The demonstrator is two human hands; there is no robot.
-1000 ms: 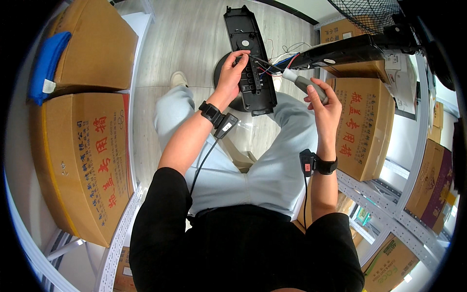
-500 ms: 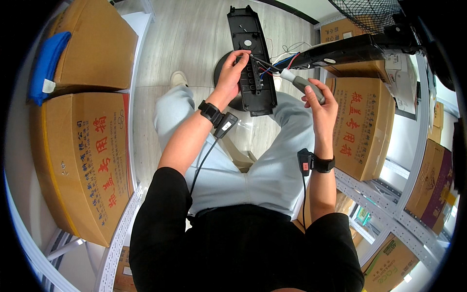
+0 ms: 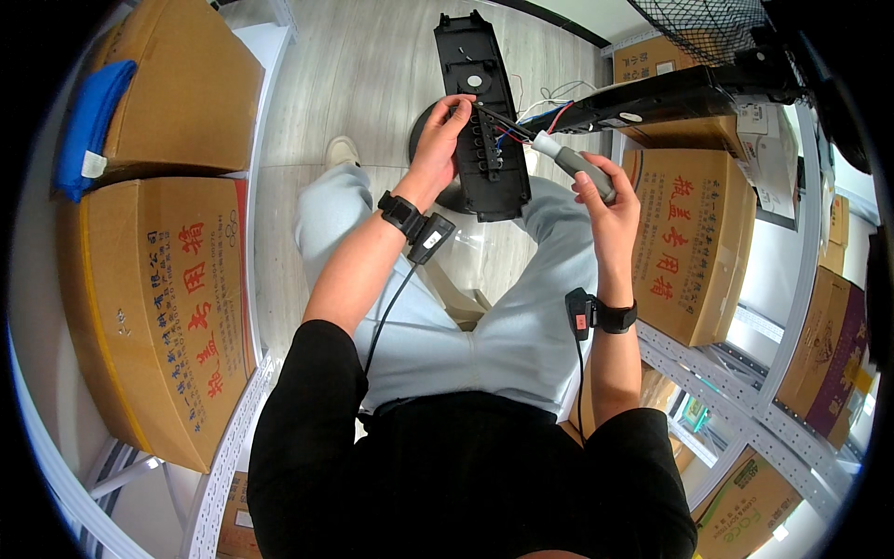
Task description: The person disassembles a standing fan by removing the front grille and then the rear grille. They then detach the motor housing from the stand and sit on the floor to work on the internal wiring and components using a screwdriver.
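Observation:
A long black plastic panel (image 3: 496, 194) with a row of black parts along its middle stands out in front of my knees. My right hand (image 3: 610, 205) is wrapped round the grey handle of a screwdriver (image 3: 579, 170). Its dark shaft slants up and left across the panel. At the panel's left edge, my left hand (image 3: 442, 140) is closed, with thumb and forefinger pinched by the screwdriver's tip. Those fingers hide whatever is between them. Red, blue and white wires (image 3: 560, 115) run from the panel toward a long black housing (image 3: 661, 101) at the right.
A round black base (image 3: 423, 130) lies partly hidden behind the panel. Cardboard boxes (image 3: 158, 317) on a shelf flank me on the left, with a blue pouch (image 3: 96, 126) against one. More boxes (image 3: 694, 247) and a metal rack (image 3: 792, 326) stand on the right. Black mesh (image 3: 703, 28) is at the upper right.
My right hand and the screwdriver handle have shifted slightly left. My left hand has moved only a little, staying at the panel's edge.

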